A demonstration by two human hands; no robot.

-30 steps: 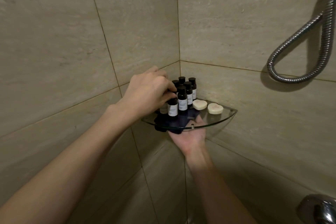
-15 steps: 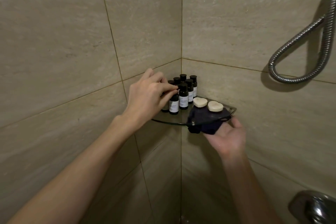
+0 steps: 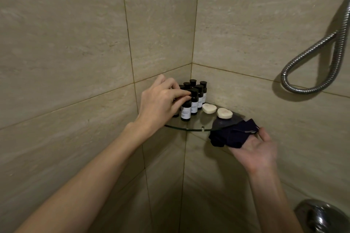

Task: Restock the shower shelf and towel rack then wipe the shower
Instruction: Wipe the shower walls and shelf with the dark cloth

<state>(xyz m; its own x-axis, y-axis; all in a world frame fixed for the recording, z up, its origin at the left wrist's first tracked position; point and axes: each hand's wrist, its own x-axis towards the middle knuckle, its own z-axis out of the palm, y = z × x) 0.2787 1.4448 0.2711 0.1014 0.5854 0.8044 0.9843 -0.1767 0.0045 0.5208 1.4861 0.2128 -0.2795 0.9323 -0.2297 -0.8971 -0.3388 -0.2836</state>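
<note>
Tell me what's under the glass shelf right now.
A dark cloth on the right hand, below the right end of the glass shelf. The fingers under the cloth are covered.

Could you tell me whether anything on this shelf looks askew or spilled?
Nothing stands out. The small dark bottles stand upright on the glass shelf, the heart-shaped soaps lie flat, and no spill shows. The left hand pinches the front bottle by its cap; a dark cloth lies on the right hand under the shelf's edge.
</note>
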